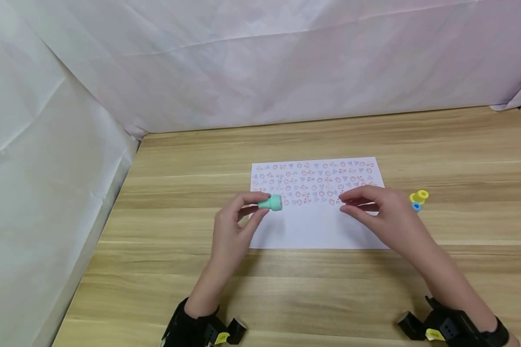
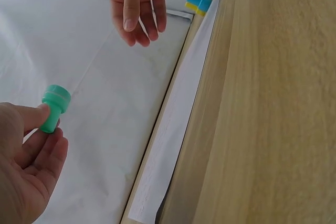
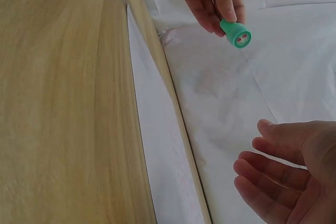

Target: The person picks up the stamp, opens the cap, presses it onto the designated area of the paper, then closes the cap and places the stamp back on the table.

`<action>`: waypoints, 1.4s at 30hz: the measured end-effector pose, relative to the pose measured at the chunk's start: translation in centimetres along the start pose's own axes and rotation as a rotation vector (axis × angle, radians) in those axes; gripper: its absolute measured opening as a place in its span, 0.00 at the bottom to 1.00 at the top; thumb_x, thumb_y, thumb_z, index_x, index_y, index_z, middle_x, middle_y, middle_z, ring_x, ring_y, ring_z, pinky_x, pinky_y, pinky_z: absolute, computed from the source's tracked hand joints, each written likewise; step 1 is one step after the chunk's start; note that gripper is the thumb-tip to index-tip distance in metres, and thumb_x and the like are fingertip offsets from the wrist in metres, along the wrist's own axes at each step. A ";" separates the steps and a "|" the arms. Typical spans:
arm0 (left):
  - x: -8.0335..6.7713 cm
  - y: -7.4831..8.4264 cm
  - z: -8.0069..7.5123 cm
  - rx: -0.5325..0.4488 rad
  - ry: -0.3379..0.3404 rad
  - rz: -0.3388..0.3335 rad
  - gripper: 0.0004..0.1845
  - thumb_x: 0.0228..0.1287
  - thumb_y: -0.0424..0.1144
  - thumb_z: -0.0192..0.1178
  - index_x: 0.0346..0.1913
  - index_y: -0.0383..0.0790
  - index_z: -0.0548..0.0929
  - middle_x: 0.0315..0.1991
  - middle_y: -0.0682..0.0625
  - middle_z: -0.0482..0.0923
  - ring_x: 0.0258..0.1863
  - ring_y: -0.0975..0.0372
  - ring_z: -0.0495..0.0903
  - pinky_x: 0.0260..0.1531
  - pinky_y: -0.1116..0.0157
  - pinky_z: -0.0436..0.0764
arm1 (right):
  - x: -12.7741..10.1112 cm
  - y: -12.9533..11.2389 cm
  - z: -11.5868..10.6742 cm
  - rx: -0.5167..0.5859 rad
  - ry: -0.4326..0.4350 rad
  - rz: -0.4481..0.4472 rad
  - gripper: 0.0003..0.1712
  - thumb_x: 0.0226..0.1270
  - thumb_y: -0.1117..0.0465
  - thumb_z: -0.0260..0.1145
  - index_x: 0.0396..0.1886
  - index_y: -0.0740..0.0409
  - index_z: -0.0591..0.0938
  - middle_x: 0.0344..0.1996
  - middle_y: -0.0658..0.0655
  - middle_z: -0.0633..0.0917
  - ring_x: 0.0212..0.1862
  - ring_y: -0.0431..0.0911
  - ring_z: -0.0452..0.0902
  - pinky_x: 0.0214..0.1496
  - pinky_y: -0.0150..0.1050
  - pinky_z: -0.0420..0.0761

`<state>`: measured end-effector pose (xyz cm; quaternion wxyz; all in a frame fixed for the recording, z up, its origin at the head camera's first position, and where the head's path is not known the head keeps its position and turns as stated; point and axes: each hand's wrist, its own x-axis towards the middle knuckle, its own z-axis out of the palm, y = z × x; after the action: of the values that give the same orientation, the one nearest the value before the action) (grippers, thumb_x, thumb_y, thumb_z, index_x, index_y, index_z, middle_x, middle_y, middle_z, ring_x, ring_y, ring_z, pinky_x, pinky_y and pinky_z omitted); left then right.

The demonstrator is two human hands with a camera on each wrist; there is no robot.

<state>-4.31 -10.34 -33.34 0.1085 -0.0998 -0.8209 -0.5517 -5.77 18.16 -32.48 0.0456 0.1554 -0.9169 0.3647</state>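
Three small plastic stamps are counted in the head view: one mint-green round stamp (image 1: 271, 203), held just left of the frame's middle, and a yellow stamp (image 1: 419, 195) with a blue stamp (image 1: 416, 206) touching it, lying together on the light wooden tabletop (image 1: 178, 270) at centre right, just beyond the paper's right edge. One white rectangular paper sheet (image 1: 317, 226) is seen in the middle of the frame; its upper half is covered with rows of small red and bluish printed marks, too small to be read, while its lower half is bare. Two hands are in view. The green stamp is pinched at its narrow end between thumb and fingertips of the left hand (image 1: 232, 231) and is held off the paper over the sheet's left edge, tipped on its side with its wider end pointing right; in the right wrist view a reddish pattern is shown on that face. Nothing is held by the right hand (image 1: 379, 212), whose fingers are loosely bent and narrowly spread above the right part of the sheet, near the yellow and blue pair. No container is shown. White draped sheeting (image 1: 260, 62) is seen behind and at the left
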 end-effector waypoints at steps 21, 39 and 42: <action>-0.9 0.2 1.6 -0.077 -0.136 0.068 0.12 0.60 0.27 0.68 0.47 0.39 0.83 0.45 0.49 0.86 0.48 0.62 0.85 0.54 0.68 0.85 | -0.5 -2.0 1.8 0.172 -0.113 0.042 0.14 0.60 0.60 0.75 0.47 0.53 0.87 0.42 0.52 0.90 0.43 0.42 0.87 0.48 0.42 0.89; -1.7 -0.1 3.2 -0.089 -0.204 0.088 0.12 0.60 0.28 0.68 0.46 0.41 0.83 0.46 0.50 0.86 0.48 0.62 0.85 0.53 0.68 0.85 | -1.1 -2.5 3.6 0.284 -0.157 0.035 0.18 0.63 0.58 0.73 0.52 0.52 0.84 0.44 0.48 0.90 0.40 0.35 0.86 0.45 0.27 0.86; -1.8 -0.1 3.3 -0.082 -0.201 0.087 0.12 0.60 0.28 0.69 0.46 0.41 0.83 0.45 0.51 0.85 0.48 0.62 0.85 0.53 0.68 0.85 | -1.2 -2.5 3.8 0.303 -0.160 0.031 0.18 0.62 0.58 0.73 0.52 0.51 0.84 0.44 0.48 0.90 0.40 0.34 0.86 0.44 0.27 0.87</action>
<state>-2.87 -7.42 -35.11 0.0452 -0.1946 -0.7993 -0.5668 -3.69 14.12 -33.86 -0.0570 0.1749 -0.8544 0.4860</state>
